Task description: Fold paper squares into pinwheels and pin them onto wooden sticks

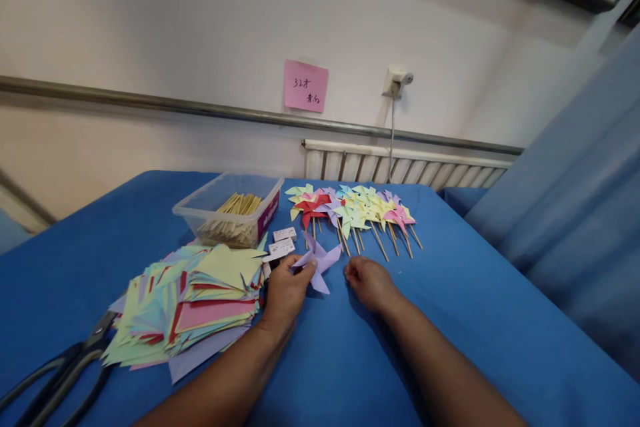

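A folded lilac paper pinwheel (320, 259) without a stick is pinched between the thumb and fingers of my left hand (290, 283). Just to its right, apart from the paper, my right hand (367, 280) is closed with its fingertips together; what it holds, if anything, is hidden. Two small white boxes (282, 247) lie behind my left hand. To the left of that hand is a loose heap of cut paper sheets (215, 313) in yellow, green, red, pink and lilac.
A clear plastic tub (187, 210) of thin wooden sticks (240, 205) stands behind the paper heap. Finished pinwheels on sticks (355, 210) lie at the back centre. Large black-handled scissors (83, 353) rest at the left. Blue cloth (480, 320) covers the table; a radiator (360, 163) is behind it.
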Demonstrator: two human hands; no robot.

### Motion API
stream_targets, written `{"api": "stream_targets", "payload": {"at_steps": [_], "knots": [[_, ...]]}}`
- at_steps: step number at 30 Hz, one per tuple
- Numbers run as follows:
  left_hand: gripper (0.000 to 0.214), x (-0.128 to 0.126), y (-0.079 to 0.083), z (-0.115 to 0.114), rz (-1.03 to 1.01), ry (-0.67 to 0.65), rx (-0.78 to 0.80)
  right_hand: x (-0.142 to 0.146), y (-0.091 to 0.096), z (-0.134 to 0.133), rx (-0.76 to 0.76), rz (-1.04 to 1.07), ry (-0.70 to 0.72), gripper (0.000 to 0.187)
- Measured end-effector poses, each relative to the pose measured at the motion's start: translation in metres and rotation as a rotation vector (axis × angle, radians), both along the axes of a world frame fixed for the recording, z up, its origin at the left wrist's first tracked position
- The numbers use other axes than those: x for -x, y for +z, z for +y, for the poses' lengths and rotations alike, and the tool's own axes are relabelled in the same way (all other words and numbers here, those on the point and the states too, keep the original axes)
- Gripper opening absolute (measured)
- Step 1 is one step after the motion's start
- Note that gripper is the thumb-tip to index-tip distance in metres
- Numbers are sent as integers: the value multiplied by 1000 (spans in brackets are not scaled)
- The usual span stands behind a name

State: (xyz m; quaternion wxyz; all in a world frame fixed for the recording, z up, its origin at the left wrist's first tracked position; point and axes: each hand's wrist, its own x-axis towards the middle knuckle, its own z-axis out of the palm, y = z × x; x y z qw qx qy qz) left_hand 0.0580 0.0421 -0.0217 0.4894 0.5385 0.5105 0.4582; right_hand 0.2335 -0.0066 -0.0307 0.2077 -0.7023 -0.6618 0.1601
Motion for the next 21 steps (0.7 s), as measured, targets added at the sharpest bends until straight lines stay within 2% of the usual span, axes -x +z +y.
{"api": "stream_targets", "payload": {"at_steps": [6, 9, 16, 21], "knots": [[28, 0, -2, 0, -33, -1, 6, -2, 4, -10, -13, 9, -60, 11], [27, 0, -1, 0, -32, 4, -1, 4, 5, -14, 3, 12, -34, 9], [30, 0, -2, 1, -31, 8, -2, 16, 6, -13, 43, -192, 23, 14], [32, 0, -2, 0, -47, -10, 14, 17, 15, -19, 83, -344, 48, 21]]}}
